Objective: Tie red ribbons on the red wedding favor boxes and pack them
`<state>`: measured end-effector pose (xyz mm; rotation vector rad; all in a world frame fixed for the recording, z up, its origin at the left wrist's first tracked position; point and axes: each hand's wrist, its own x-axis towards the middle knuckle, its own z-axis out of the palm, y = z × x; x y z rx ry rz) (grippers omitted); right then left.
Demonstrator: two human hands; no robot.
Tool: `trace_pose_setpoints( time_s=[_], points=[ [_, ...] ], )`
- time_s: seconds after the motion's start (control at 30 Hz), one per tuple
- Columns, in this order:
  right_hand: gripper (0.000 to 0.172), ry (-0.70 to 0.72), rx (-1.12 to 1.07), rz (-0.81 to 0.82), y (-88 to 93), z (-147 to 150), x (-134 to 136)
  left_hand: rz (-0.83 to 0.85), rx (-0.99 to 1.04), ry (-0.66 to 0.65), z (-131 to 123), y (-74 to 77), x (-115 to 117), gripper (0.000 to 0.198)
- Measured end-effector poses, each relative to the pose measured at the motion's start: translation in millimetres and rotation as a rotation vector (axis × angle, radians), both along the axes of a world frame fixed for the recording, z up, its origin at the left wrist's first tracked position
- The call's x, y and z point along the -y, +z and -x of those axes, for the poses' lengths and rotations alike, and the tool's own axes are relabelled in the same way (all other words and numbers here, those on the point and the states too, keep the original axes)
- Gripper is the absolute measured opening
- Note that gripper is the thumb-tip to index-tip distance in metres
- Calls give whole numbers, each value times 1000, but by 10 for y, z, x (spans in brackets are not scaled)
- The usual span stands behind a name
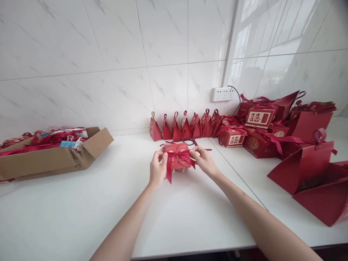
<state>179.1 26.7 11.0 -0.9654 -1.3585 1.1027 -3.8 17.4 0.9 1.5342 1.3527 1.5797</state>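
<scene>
A small red gift box (pixel 176 148) with gold print is between my hands at the middle of the white table. A red ribbon (pixel 178 155) is tied in a bow on its top, with tails hanging over the near side. My left hand (pixel 158 167) is closed on the box's left edge, thumb in front. At the right edge, the thumb and fingers of my right hand (pixel 202 159) pinch the box beside the ribbon loop. Just behind the box lie a black loop (pixel 188 141), which looks like a scissor handle, and strips of red ribbon. The box's underside is hidden.
Several red triangular boxes (pixel 176 131) stand along the tiled wall. Red boxes (pixel 232 137) with ribbons are piled at right, near large folded red bags (pixel 307 166). A cardboard box (pixel 40 163) of red ribbons and packaging sits left. A power socket (pixel 223 94) is on the wall.
</scene>
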Motion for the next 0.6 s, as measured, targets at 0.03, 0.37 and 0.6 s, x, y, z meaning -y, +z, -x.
trace_pose_setpoints(
  time_s=[0.03,0.37,0.6],
  points=[
    [45,3,67,-51,-2,-18,1,-13,-5,-11,5,12,4,28],
    [106,121,605,-485,-100,-72,-28,-86,-39,-68,32,75,58,26],
    [93,60,583,-566,-94,-25,-15,-781,-590,94,-42,77,170,16]
  ],
)
